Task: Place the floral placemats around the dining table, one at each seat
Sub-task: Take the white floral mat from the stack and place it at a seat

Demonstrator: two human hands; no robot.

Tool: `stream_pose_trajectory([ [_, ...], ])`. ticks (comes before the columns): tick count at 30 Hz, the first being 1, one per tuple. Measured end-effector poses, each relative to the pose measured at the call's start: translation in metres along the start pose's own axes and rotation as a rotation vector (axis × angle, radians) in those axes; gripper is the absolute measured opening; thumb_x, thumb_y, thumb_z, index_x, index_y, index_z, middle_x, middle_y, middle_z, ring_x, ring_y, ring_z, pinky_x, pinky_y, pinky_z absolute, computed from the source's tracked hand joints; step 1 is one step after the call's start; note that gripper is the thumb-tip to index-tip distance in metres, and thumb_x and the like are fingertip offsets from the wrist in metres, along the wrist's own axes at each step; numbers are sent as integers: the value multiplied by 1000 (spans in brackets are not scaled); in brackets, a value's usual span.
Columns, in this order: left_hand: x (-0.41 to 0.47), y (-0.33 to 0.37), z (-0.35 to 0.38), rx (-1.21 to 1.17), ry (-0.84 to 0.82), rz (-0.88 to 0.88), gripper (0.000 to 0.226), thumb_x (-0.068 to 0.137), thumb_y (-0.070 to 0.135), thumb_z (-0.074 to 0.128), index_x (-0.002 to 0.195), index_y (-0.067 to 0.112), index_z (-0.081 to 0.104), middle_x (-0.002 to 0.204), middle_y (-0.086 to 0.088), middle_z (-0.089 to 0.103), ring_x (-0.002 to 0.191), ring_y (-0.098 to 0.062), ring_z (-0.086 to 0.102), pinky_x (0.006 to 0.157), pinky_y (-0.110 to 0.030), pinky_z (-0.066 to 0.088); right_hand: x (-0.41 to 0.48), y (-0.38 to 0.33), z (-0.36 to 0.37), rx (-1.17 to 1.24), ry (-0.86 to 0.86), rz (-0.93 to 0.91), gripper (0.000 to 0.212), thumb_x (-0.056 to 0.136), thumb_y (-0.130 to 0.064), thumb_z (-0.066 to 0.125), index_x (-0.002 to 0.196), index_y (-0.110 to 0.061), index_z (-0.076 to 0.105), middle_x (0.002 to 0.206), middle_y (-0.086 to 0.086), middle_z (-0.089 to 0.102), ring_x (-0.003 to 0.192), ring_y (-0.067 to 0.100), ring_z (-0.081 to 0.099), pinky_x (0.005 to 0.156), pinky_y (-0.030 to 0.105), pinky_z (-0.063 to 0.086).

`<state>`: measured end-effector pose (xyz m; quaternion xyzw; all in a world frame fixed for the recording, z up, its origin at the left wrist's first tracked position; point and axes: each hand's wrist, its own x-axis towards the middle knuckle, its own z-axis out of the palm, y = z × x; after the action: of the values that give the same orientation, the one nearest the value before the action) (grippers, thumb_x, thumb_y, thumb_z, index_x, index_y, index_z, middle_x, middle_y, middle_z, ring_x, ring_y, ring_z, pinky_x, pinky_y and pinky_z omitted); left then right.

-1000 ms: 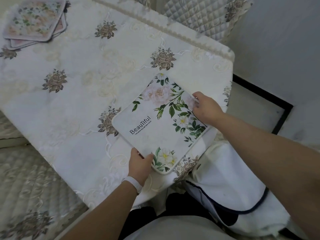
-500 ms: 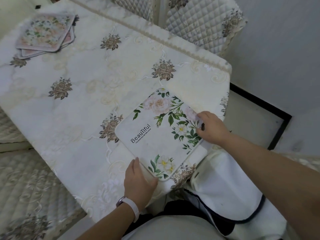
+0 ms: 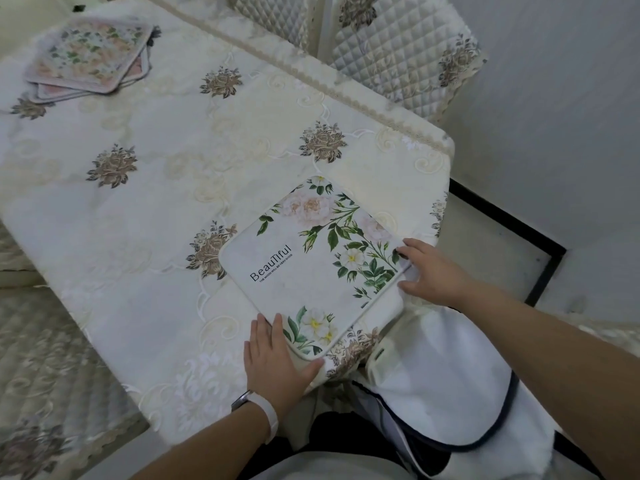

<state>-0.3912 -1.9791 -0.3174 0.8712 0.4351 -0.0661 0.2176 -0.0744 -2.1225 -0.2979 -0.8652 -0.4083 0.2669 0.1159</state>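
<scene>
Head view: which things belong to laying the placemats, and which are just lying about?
Job: Beautiful placemat, flat at the table's near corner; left hand and right hand touching its edges; stack of placemats at the far corner; dining table; quilted chair backs, marking seats.
Lying about: white cloth with dark trim beside the table; wristband on the left wrist.

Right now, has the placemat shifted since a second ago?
No. The placemat has not visibly shifted: its left corner overlaps the same brown flower as before.
</scene>
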Motion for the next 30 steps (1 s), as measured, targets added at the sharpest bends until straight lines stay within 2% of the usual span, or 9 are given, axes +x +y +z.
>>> stream_pose_trajectory([
  [4,3,-3,3,8,10,10,113,57,81,44,148,16,28,158,-16,19,146,-32,12,116,-49,12,2,1,4,11,48,0,71,82,-38,69,145,-21,41,157,-1,29,143,18,28,114,36,30],
  [10,2,1,1,18,-25,12,114,57,81,41,149,16,23,159,-15,13,147,-30,7,117,-48,6,7,8,8,-7,58,12,68,81,-44,66,143,-27,43,156,-2,32,142,20,29,113,49,31],
  [18,2,3,-2,23,-19,3,111,57,81,43,145,14,35,156,-17,23,145,-33,17,115,-50,13,11,6,3,-44,30,4,65,83,-44,64,143,-30,41,156,-6,30,142,20,27,114,48,29],
  [21,2,3,-5,17,-28,2,106,59,79,45,145,18,33,158,-14,18,146,-31,12,116,-47,11,11,6,4,-61,14,7,64,85,-43,63,144,-30,40,158,-6,28,143,21,26,114,49,29],
  [25,0,3,-8,9,-54,1,100,69,73,58,148,23,23,161,-9,7,148,-26,2,118,-43,5,10,3,2,-72,4,16,64,87,-43,62,145,-30,38,158,-6,26,143,21,25,113,50,29],
  [30,0,5,-12,-22,-59,0,99,72,71,58,149,23,19,161,-9,3,148,-25,-1,119,-44,4,7,-3,2,-44,5,46,64,89,-39,61,147,-28,36,160,-5,23,144,23,24,115,48,27],
])
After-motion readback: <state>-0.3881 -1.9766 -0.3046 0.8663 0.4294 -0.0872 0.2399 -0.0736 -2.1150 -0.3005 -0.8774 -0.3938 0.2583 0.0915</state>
